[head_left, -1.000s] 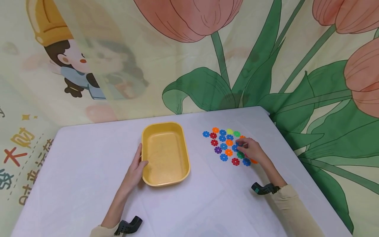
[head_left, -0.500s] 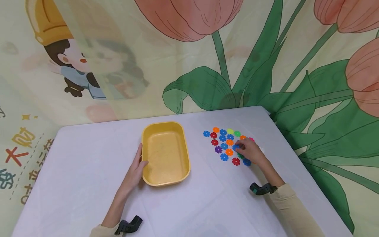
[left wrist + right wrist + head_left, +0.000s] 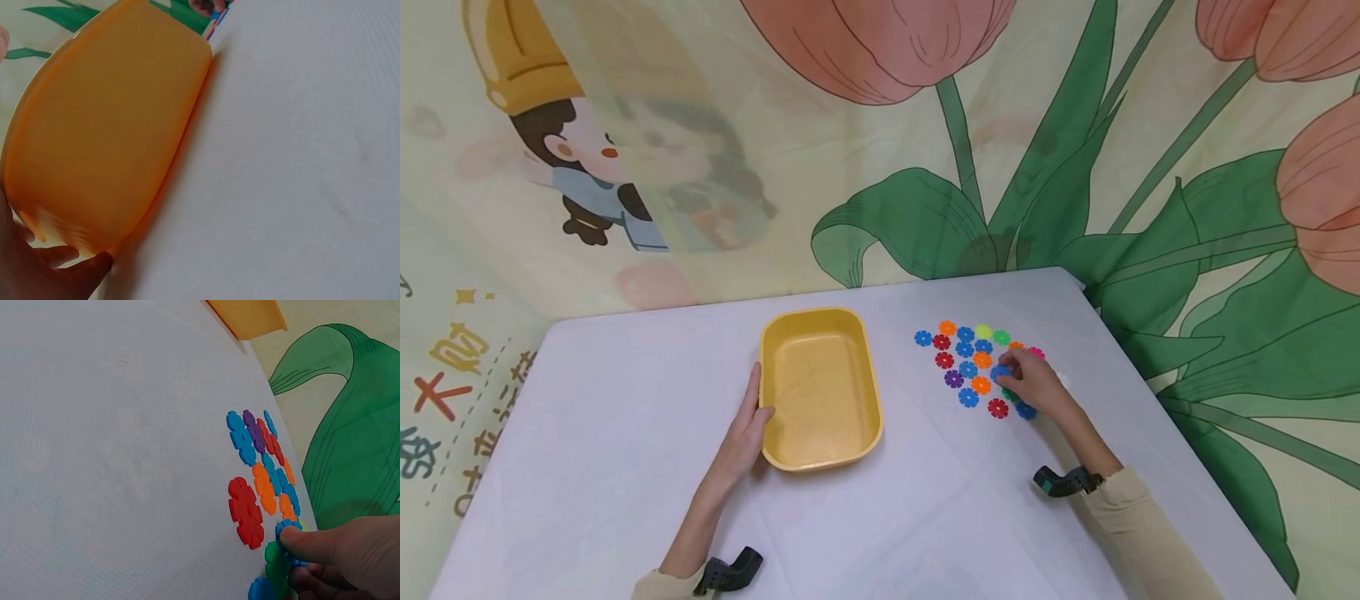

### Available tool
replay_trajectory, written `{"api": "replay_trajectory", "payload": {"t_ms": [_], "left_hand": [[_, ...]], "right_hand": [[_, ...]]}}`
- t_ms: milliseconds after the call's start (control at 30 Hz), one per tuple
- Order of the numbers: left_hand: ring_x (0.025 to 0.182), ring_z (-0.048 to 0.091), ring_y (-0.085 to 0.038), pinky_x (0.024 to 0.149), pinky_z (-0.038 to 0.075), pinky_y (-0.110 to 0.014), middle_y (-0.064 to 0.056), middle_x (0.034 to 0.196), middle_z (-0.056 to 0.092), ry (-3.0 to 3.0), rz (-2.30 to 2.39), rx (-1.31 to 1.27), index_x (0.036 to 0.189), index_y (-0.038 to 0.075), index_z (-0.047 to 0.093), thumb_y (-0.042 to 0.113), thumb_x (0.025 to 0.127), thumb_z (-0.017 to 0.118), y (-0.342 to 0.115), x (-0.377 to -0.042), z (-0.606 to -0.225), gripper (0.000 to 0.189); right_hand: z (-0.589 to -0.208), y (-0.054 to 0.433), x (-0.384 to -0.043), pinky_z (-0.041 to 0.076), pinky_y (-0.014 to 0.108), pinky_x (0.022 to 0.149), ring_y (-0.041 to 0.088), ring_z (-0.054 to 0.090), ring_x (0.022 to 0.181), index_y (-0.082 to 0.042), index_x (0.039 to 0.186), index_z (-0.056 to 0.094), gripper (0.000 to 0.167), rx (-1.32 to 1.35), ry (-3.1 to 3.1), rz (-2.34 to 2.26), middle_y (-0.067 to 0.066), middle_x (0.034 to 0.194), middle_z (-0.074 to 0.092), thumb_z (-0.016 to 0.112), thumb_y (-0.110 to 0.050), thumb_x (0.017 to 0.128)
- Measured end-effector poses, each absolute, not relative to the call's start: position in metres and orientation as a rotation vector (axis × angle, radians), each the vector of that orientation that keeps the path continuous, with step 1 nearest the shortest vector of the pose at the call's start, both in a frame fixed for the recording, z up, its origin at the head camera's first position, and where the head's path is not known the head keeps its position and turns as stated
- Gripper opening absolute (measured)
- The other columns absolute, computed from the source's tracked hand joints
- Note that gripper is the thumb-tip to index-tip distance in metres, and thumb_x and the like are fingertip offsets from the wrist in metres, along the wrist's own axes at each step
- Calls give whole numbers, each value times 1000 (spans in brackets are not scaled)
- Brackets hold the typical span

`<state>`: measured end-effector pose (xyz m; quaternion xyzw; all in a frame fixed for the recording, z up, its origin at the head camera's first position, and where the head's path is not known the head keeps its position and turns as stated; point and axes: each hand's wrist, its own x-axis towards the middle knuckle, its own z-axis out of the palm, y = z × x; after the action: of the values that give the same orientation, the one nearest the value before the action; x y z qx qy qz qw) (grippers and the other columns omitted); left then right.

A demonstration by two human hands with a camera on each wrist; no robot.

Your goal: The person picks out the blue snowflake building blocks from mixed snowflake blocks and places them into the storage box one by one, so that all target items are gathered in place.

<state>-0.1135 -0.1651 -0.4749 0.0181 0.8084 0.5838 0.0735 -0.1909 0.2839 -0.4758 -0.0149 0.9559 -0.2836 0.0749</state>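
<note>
A yellow plastic tray (image 3: pixel 822 392) stands on the white-covered table, left of a group of notched, flower-shaped plastic discs. At its left side my left hand (image 3: pixel 747 429) grips the wall, thumb over the rim and fingers along the outside. In the left wrist view the fingertips touch low on the tray's outer wall (image 3: pixel 112 137). My right hand (image 3: pixel 1036 382) is over the right part of the discs and pinches a blue disc (image 3: pixel 287 526) between thumb and fingers. A green disc (image 3: pixel 275 570) lies just beneath it, partly covered by the hand in the head view.
Several discs lie flat nearby, among them a red disc (image 3: pixel 997 408), a purple disc (image 3: pixel 953 379), an orange disc (image 3: pixel 947 328) and a yellow-green disc (image 3: pixel 983 332). A printed cloth backdrop (image 3: pixel 910 225) rises behind the table's far edge.
My right hand has shifted slightly left and now pinches the blue disc, which looks tilted up a little. The left hand and the tray have stayed in place.
</note>
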Motion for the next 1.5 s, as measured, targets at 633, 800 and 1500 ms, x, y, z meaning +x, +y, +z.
{"api": "replay_trajectory", "payload": {"t_ms": [633, 800, 1500], "left_hand": [[152, -7, -22, 123, 0, -50, 1, 165, -8, 2462, 1713, 29, 157, 20, -6, 12, 100, 31, -165, -116, -479, 68], [152, -7, -21, 123, 1, -50, 2, 165, -7, 2457, 1714, 27, 157, 22, -6, 12, 101, 31, -165, -115, -479, 68], [153, -6, -20, 123, 2, -50, 4, 165, -7, 2460, 1714, 36, 156, 25, -6, 13, 101, 32, -163, -113, -475, 68]], "right_hand": [[-461, 281, -187, 57, 19, 77, 24, 70, 95, -3, 122, 60, 36, 16, 2649, -1331, 20, 113, 67, 63, -26, 94], [-459, 268, -185, 58, 24, 77, 18, 70, 90, -3, 123, 59, 40, -10, 2542, -1360, 19, 111, 68, 66, -27, 92], [-429, 196, -170, 58, 38, 88, 27, 70, 95, -5, 123, 62, 42, -230, 2246, -1437, 11, 104, 69, 72, -24, 87]]}}
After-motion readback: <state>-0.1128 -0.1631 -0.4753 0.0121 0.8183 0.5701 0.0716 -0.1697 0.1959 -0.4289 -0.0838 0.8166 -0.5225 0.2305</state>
